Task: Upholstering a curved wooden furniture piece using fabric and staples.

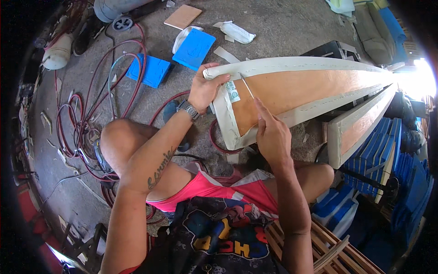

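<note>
Across my lap and out to the right extends a long upholstered panel (292, 89), its brown board back bordered by white covering with rows of staples. A small printed label (232, 91) lies near its closest left corner. My left hand (204, 91) grips that corner, with the thumb on top and the fingers behind the edge. A thin, pointed metal tool (247, 86) sticks out from my closed right hand (274, 137), index finger stretched along it. Its tip meets the inner edge of the white covering along the far side. The tool's handle is hidden in my palm.
Red hoses (132, 59) lie coiled on the concrete floor at left. Beyond the panel are blue blocks (194, 48) and a brown board piece (182, 17). Another white-edged panel (360, 125) stands at right, beside stacked blue pieces (372, 160) and wooden slats (340, 251).
</note>
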